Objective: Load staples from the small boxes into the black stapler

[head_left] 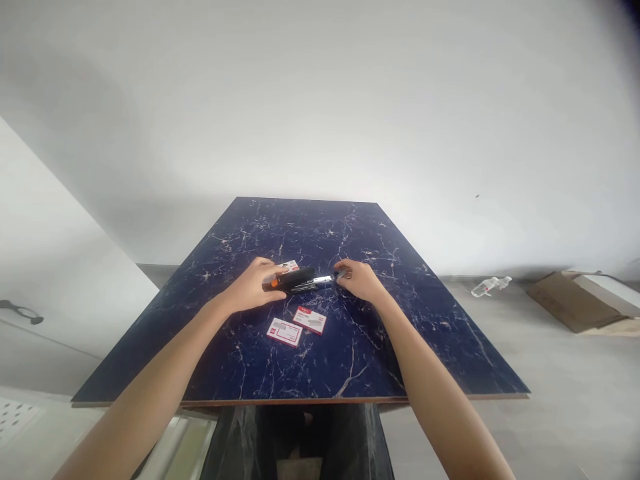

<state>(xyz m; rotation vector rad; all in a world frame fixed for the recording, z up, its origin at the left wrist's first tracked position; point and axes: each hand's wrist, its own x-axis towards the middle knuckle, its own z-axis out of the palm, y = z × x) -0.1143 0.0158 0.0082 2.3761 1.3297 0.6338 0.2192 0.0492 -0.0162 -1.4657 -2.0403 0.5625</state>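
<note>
A black stapler (pixel 299 277) with an orange piece at its left end lies across the middle of the table. Its metal channel (pixel 323 281) sticks out to the right. My left hand (pixel 260 283) is closed around the stapler's orange end. My right hand (pixel 357 279) is at the channel's right tip, thumb and fingers pinched on a small grey metal piece (pixel 341 274), probably a strip of staples. Two small red-and-white boxes (pixel 309 320) (pixel 285 332) lie in front of the stapler. Behind it, a third similar box (pixel 289 267) is partly hidden by my left hand and the stapler.
The dark blue marble-patterned table (pixel 350 367) backs onto a white wall. On the floor to the right are a clear plastic bottle (pixel 485 287) and an open cardboard box (pixel 565 303). A white cabinet with a dark handle (pixel 23 311) stands at the left.
</note>
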